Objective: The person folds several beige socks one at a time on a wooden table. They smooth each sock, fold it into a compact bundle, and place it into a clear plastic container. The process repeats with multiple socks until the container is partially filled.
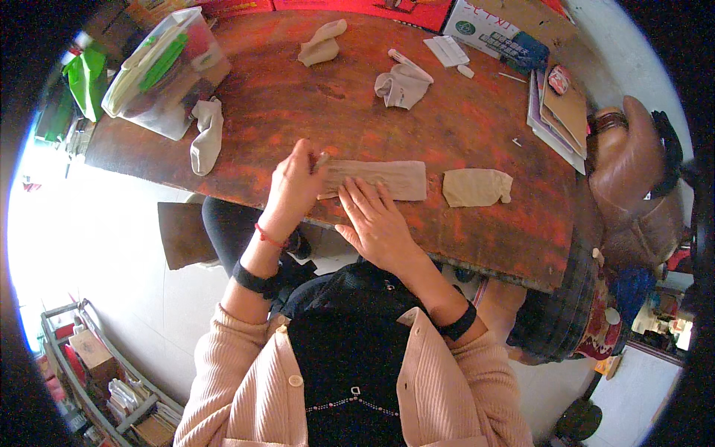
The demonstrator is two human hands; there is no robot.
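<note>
A pinkish-beige sock [406, 180] lies flattened across the wooden table [268, 106] in front of me. My left hand [295, 181] is curled around its left end, and a bit of light fabric shows by the thumb. The fingertips there are partly hidden. Flat on the sock's lower middle rests my right hand [373, 223], palm down with fingers slightly spread. To the right, apart from it, is a folded yellowish-beige sock [476, 188]. Farther off lie a crumpled light sock [403, 86], a tan sock [323, 43] and, at left, a pale grey sock [206, 137].
A clear plastic bin [173, 106] filled with items stands at the table's left. Papers and notebooks [558, 120] lie at the right edge, below a printed cardboard box [491, 33]. A white marker [410, 64] touches the crumpled sock. A brown leather bag [631, 162] sits beyond the right side.
</note>
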